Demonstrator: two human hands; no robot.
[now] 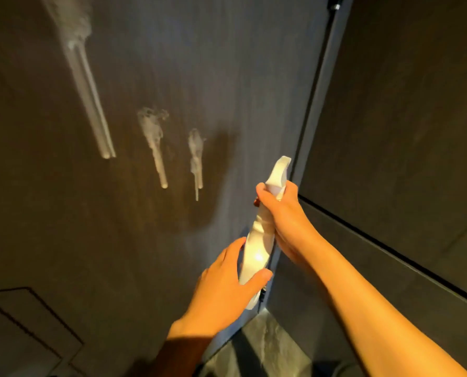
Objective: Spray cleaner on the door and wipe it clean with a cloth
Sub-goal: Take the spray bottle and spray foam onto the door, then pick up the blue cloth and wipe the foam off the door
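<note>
Door [172, 63] dark, matte, faintly streaked — three white foam patches [152, 131] running down in thin drips. Spray bottle [258, 240] white, glossy, waisted plastic; base hidden behind left hand [221, 289], cloth not visible. Right hand [284, 213] clenched around neck below nozzle; left fingers loosely curled on lower body.

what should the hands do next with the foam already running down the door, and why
Probably set the spray bottle aside and get a cloth. Three foam patches already cling to the dark door and trail downward in drips. Both the right hand and left hand are on the bottle, and no cloth is in view.
</note>
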